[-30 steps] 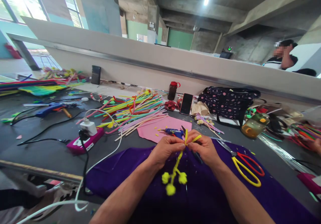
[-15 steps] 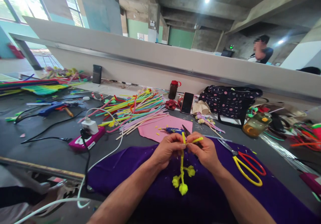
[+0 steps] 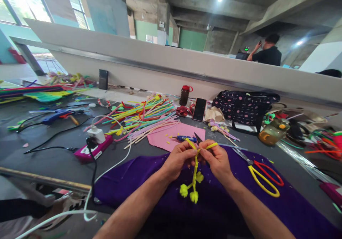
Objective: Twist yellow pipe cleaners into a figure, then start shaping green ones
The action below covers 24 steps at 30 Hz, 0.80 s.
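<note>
Yellow stem (image 3: 196, 167) on near side of pink sheet (image 3: 159, 141), long axis hanging down, flowers (image 3: 194, 197) lowest; left hand (image 3: 178, 159) and right hand (image 3: 217, 159), about equally near, both pinch its upper part, where two ends (image 3: 212, 145) splay.

The yellow sprig (image 3: 195, 171) looks fuzzy, the purple cloth (image 3: 133, 176) matt, the scissor blades (image 3: 242, 156) smooth metal.

Scissors (image 3: 251, 164) on cloth (image 3: 128, 174), right of hands (image 3: 178, 160); bag (image 3: 242, 107) behind.
</note>
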Available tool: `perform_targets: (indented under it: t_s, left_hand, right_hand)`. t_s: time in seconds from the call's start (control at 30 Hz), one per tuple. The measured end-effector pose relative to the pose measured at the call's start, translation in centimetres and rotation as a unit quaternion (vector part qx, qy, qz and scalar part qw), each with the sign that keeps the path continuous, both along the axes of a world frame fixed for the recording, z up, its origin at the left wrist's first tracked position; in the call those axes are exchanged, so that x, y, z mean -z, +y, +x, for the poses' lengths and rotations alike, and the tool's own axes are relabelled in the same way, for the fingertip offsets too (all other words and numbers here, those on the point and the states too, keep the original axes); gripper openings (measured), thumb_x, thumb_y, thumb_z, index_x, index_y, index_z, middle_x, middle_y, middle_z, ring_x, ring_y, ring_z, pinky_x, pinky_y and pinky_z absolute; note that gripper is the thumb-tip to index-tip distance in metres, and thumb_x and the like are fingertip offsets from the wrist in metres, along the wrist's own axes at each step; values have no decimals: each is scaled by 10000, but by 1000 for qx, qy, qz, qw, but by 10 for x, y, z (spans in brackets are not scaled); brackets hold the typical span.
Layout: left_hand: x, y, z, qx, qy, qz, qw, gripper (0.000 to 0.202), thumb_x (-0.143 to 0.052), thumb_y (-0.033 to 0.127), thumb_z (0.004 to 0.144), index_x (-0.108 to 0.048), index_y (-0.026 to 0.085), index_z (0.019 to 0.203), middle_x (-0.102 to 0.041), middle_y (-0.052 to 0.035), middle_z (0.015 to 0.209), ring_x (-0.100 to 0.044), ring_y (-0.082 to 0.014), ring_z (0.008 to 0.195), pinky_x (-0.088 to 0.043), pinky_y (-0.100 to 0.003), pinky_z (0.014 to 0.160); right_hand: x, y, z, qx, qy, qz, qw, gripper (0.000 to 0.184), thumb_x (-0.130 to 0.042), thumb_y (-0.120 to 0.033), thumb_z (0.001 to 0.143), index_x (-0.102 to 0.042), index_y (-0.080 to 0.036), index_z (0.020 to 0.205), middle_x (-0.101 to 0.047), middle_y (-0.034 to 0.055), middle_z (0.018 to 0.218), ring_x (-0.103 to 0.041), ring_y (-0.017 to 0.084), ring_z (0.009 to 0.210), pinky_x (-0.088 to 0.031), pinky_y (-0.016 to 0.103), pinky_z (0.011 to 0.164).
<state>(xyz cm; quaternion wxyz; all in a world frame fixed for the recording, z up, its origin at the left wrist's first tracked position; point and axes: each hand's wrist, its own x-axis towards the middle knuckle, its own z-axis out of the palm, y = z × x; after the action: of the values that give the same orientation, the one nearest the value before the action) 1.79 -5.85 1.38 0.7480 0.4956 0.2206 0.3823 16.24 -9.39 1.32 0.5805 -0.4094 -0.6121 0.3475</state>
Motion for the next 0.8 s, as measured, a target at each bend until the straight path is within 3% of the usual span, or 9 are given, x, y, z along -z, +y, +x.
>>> perform_targets:
  t_s: [0.17,0.33,0.47,0.63,0.8]
  left_hand:
    - [-1,-1,1,-36,9,31,999,183,-658,273,671,-592,127,759,-577,-12,630,-477,-62,501,-324,-162,464]
    - [2,5,0,-25,11,-41,999,183,-672,274,651,-592,118,704,-559,2,568,-446,-44,426,-281,-153,402]
    - [6,12,-2,15,-7,-103,995,187,-670,270,645,-578,111,683,-558,7,535,-430,-37,363,-266,-156,359]
    - [9,15,-3,61,4,-121,991,181,-684,237,615,-571,106,668,-566,2,517,-443,-40,357,-257,-151,349]
    - [8,12,-2,44,25,-92,994,209,-689,275,624,-571,116,694,-557,9,524,-417,-32,361,-234,-152,357]
  right_hand:
    - [0,-2,-2,32,-15,16,999,89,-552,-277,788,-542,-189,796,-557,-7,664,-531,90,489,-433,204,435]
    - [-2,1,4,47,-101,87,990,68,-561,-230,783,-591,-199,835,-598,23,767,-565,109,557,-468,228,500]
    - [-4,7,15,23,-227,208,951,228,-551,-156,782,-610,-235,988,-631,54,877,-603,171,808,-493,306,710]
    - [-2,11,25,15,-319,301,899,290,-553,-128,781,-616,-268,1027,-655,49,889,-619,150,796,-497,275,685]
    - [-4,8,25,24,-339,311,888,235,-558,-149,778,-624,-235,987,-663,60,850,-625,156,778,-498,281,686]
